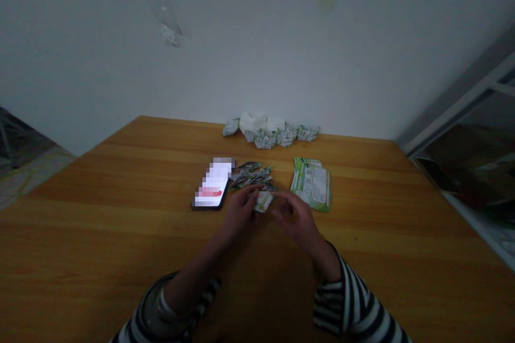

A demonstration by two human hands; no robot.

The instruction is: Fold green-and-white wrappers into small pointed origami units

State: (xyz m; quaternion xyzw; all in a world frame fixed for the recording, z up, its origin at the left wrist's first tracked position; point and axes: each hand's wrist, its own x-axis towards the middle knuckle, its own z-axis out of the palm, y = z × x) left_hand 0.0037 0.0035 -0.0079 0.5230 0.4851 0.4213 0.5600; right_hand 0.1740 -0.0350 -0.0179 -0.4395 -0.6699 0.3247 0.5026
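Note:
A small flat packet (263, 202), white and green with printing, is held over the table by my left hand (238, 209), its fingers closed on the packet's left side. My right hand (298, 220) is at the packet's right edge, index finger reaching its upper corner. The right thumb sits lower, apart from that finger. Just beyond my hands lies a loose pile of similar small packets (253, 176), partly hidden by the left hand. To the right, near my right hand, larger green-and-white printed pouches (311, 185) lie flat in a stack.
A phone (213, 185) with a lit, blurred screen lies left of the pile. Along the wall at the back edge of the wooden table (120, 182) stand several folded printed packets (265, 138) and a crumpled white piece (252, 121). A shelf frame (458, 107) stands at the right.

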